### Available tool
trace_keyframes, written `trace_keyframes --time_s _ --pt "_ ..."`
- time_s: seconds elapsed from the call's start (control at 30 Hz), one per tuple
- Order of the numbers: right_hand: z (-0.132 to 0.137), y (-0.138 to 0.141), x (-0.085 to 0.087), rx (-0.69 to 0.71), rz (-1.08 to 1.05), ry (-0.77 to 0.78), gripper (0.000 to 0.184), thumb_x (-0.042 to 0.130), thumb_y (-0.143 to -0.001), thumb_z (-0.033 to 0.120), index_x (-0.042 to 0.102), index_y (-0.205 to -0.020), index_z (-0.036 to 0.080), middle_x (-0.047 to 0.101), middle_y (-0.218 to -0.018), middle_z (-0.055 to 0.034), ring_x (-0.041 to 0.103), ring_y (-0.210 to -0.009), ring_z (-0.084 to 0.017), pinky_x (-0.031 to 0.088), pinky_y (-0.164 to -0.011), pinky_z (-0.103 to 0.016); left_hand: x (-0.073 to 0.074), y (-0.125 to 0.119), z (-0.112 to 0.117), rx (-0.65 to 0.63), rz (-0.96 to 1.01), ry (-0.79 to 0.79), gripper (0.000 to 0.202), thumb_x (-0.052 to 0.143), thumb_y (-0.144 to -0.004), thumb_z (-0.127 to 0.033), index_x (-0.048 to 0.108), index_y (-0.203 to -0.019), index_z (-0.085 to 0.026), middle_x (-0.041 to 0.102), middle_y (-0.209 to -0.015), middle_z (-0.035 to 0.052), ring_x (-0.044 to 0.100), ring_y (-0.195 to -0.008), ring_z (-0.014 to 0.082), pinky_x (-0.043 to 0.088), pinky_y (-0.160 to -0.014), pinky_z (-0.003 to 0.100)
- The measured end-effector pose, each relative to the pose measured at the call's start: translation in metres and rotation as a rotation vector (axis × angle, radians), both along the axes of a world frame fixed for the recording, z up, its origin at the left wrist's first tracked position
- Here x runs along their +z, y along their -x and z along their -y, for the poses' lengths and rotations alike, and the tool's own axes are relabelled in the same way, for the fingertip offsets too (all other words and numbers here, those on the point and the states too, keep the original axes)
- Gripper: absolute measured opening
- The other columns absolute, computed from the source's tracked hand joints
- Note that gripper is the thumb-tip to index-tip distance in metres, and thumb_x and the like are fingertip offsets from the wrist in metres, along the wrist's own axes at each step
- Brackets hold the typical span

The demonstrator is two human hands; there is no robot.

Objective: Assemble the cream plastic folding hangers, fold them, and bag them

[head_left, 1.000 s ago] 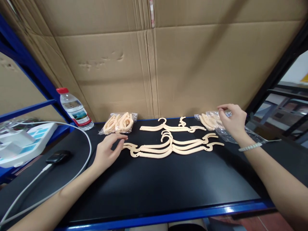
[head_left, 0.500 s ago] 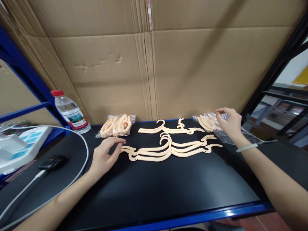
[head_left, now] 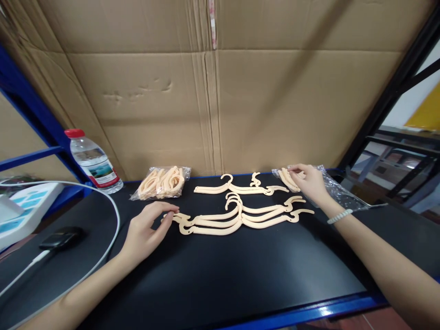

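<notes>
Several cream plastic clothes hangers (head_left: pixel 216 230) lie unfolded in overlapping rows on the black tabletop, hooks pointing away from me. My left hand (head_left: pixel 147 231) is at the left tip of the front hangers, thumb and forefinger curved with a gap between them. The tip passes by the fingertips; a firm grip is not visible. My right hand (head_left: pixel 311 183) is over the right-hand bag, its fingers curled at the folded hangers (head_left: pixel 285 178) there. The fingertips partly hide what they touch. Behind the front group lie another hanger (head_left: pixel 211 189) and a small upright-looking hook piece (head_left: pixel 255 178).
A clear bag of folded hangers (head_left: pixel 163 182) lies back left. Beside it stands a red-capped water bottle (head_left: pixel 98 167). A white cable (head_left: pixel 118 215) loops across the left side, near a black device (head_left: pixel 62 237). Cardboard (head_left: pixel 147 110) walls the back; a blue edge (head_left: pixel 309 314) borders the front.
My right hand has come down and left onto the folded hangers in the bag. My left hand stays near the hanger tip. The whole view has shifted slightly.
</notes>
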State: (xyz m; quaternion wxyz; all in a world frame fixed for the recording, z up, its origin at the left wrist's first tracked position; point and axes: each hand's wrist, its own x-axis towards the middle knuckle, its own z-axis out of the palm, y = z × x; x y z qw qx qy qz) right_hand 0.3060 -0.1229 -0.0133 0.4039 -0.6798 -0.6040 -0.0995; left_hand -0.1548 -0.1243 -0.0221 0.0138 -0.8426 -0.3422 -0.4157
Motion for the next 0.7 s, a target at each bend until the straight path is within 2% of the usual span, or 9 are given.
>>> trace_keyframes --time_s 0.2,0.37,0.53,0.7 --pt "-0.022 0.022 0.003 0.160 0.022 0.227 0.016 0.053 -0.081 0.022 0.069 -0.080 0.017 0.073 -0.079 -0.0062 0.067 -0.073 -0.019 0.048 -0.067 -0.027 0.000 0.000 0.001 0.002 0.001 -0.003 0.011 0.055 -0.089 -0.021 0.065 -0.094 -0.020 0.071 -0.087 0.0015 0.066 -0.085 0.0171 0.051 -0.079 0.027" --pt "-0.052 0.038 0.013 0.207 0.090 0.414 0.013 0.060 -0.078 0.027 0.070 -0.076 0.018 0.072 -0.077 -0.0050 0.065 -0.070 -0.019 0.043 -0.062 -0.026 0.001 0.000 0.003 0.012 -0.002 0.015 0.012 0.054 -0.090 -0.023 0.065 -0.094 -0.020 0.071 -0.087 0.0014 0.067 -0.083 0.0166 0.052 -0.076 0.027" --pt "-0.078 0.053 0.015 0.162 0.121 0.584 0.027 0.067 -0.074 0.040 0.064 -0.059 0.018 0.065 -0.062 -0.0063 0.060 -0.060 -0.019 0.037 -0.053 -0.027 0.001 -0.001 0.003 0.033 0.011 0.045 0.014 0.053 -0.090 -0.025 0.065 -0.092 -0.020 0.071 -0.087 0.0022 0.067 -0.083 0.0174 0.053 -0.077 0.028" --pt "-0.089 0.064 0.009 0.164 0.091 0.677 0.038 0.073 -0.067 0.039 0.050 -0.045 0.019 0.051 -0.047 -0.0024 0.049 -0.047 -0.015 0.029 -0.047 -0.027 0.001 -0.002 0.003 0.048 0.019 0.081 0.015 0.053 -0.089 -0.028 0.066 -0.090 -0.021 0.072 -0.085 0.0031 0.068 -0.082 0.0185 0.053 -0.076 0.029"
